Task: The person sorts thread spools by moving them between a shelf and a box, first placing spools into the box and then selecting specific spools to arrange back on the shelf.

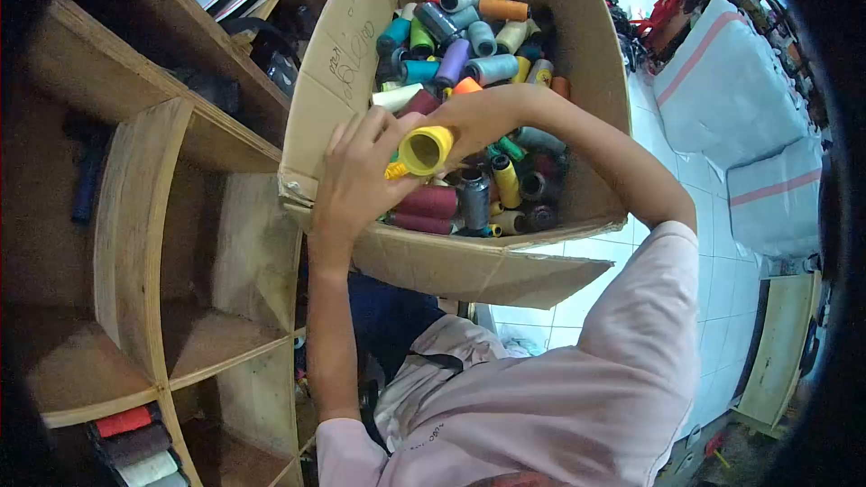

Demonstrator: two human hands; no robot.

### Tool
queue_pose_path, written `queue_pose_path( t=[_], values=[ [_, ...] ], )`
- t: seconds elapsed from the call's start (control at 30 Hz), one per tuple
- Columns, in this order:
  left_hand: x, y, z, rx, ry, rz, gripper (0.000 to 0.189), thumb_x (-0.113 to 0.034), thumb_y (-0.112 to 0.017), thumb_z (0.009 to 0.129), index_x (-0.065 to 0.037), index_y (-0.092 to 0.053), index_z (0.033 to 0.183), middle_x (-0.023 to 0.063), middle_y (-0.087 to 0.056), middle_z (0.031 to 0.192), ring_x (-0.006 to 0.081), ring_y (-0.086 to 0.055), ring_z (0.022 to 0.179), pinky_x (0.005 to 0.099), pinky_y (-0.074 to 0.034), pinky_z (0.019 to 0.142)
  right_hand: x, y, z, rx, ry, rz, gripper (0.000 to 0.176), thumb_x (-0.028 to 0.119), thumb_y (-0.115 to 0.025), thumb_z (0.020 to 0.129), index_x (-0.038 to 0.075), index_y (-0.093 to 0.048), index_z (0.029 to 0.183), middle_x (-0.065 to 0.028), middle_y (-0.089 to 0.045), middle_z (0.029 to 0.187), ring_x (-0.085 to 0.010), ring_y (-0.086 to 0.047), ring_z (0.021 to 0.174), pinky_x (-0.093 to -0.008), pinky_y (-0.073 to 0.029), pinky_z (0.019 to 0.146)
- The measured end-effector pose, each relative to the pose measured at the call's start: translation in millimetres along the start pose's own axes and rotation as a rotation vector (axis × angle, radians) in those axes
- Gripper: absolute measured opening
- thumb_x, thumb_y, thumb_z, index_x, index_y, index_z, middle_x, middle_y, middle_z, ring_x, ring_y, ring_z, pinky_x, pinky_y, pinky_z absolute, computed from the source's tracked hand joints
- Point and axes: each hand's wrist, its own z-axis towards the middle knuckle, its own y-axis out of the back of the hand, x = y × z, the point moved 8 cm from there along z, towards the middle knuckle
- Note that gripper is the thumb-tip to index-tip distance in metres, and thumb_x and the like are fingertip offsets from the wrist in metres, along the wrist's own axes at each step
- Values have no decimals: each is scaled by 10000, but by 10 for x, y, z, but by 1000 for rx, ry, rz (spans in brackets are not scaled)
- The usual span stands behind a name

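Observation:
A yellow thread spool (426, 151) is held over the cardboard box (505, 259), its hollow end turned up toward the camera. My left hand (361, 167) has its fingers closed round the spool's left side. From the right, my right hand (465, 126) grips the same spool, its fingers partly hidden behind it. Below and around both hands lie many spools in the box, among them maroon spools (428, 202), a purple spool (453, 62), an orange spool (503, 8) and a dark grey spool (474, 200).
Wooden shelving (171, 243) stands on the left, with several spools (135, 442) in a lower compartment. The box's front flap (541, 281) hangs outward. White wrapped bundles (731, 81) lie on the tiled floor (713, 252) at the right.

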Motion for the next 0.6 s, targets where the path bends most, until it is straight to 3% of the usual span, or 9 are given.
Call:
queue_pose_path(
  t=[0.03, 0.1, 0.13, 0.2, 0.3, 0.37, 0.47, 0.53, 0.6],
  values=[
    [-3, 0, -10, 0, 4, 1, 545, -265, -806, 721, -176, -613, 1222, 65, -564, 993, 286, -577, 962, 422, -436, 843, 19, -6, -10, 3, 2, 0, 543, 439, -728, 878, 22, -593, 1199, -111, -696, 1035, -225, -649, 972, -368, -498, 873],
    [1, -39, -35, 67, -6, 93, 541, -251, -808, 719, -185, -620, 1223, 52, -570, 1004, 265, -570, 997, 419, -414, 866, -291, 99, -158, -24, -515, -388, 651, 582, -685, 847, 60, -614, 1228, -122, -700, 1094, -257, -665, 1022, -401, -508, 890],
    [34, -39, -40, 61, 34, 64, 522, -263, -812, 721, -184, -633, 1205, 47, -567, 1026, 247, -554, 1028, 431, -397, 890, -531, 77, -173, 46, -547, -570, 755, 690, -624, 798, 78, -616, 1241, -172, -699, 1084, -332, -679, 987, -438, -530, 844],
    [102, -69, -51, 84, 87, 75, 524, -262, -816, 718, -164, -638, 1201, 65, -562, 1036, 263, -552, 1033, 424, -398, 908, -1046, -35, -387, 331, -901, -654, 723, 701, -617, 807, 131, -644, 1250, -152, -721, 1040, -295, -695, 983, -422, -545, 820],
    [205, -234, -85, 116, 149, 136, 536, -311, -821, 718, -147, -646, 1197, 80, -569, 1101, 276, -551, 1089, 424, -401, 956, -1437, -414, -622, 441, -1160, -431, 695, 711, -651, 779, 128, -695, 1155, -103, -742, 920, -232, -717, 871, -412, -556, 749],
    [265, -323, -114, 130, 150, 91, 536, -352, -812, 733, -157, -649, 1205, 83, -575, 1174, 279, -547, 1149, 438, -416, 968, -2070, -658, -596, 383, -1163, -308, 677, 681, -674, 768, 104, -701, 1123, -93, -742, 876, -222, -719, 831, -418, -556, 718],
    [285, -230, -120, 145, 254, 6, 423, -321, -805, 724, -141, -674, 1084, 96, -583, 1209, 295, -561, 1162, 498, -409, 974, -2388, -732, -210, 284, -1013, -454, 625, 621, -699, 758, 95, -709, 1095, -109, -730, 836, -251, -714, 801, -434, -553, 705],
    [337, -260, -168, -15, 189, 122, 378, -245, -800, 694, -158, -689, 1045, 68, -606, 1151, 286, -587, 1118, 550, -400, 972, -2492, -664, -194, 261, -967, -506, 590, 582, -716, 751, 89, -714, 1076, -119, -723, 809, -271, -712, 781, -444, -552, 697],
    [425, -408, -122, 51, 265, -9, 388, -255, -827, 663, -150, -685, 1009, 56, -607, 1081, 289, -579, 1116, 581, -401, 969, -2436, -529, -255, 245, -930, -540, 556, 542, -733, 744, 83, -719, 1057, -130, -715, 782, -290, -709, 761, -455, -550, 688]
  ],
)
